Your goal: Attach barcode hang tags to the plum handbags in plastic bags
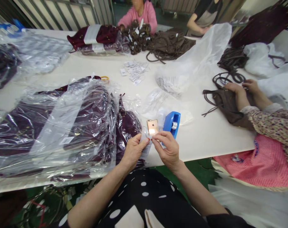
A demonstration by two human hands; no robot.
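Note:
At the table's near edge, my left hand [131, 152] is closed on the edge of a clear plastic bag [146, 148] with print on it. A dark maroon bag [128, 125] lies wrapped in plastic beside that hand. Thumb and fingertips of my right hand [168, 150] are pinched together just right of the left fingertips; what is between them is too small to make out. Right behind my hands lie a gold phone [152, 126] and a blue tape dispenser [172, 123], the dispenser partly hidden by my right hand.
Plastic-wrapped maroon bags [87, 117] are stacked at left. White tags [135, 71] lie mid-table before brown bags [172, 44]. Clear plastic bags [172, 82] spread behind the dispenser. At right, a co-worker's hands [238, 93] handle a brown bag [231, 107]. Two people stand opposite.

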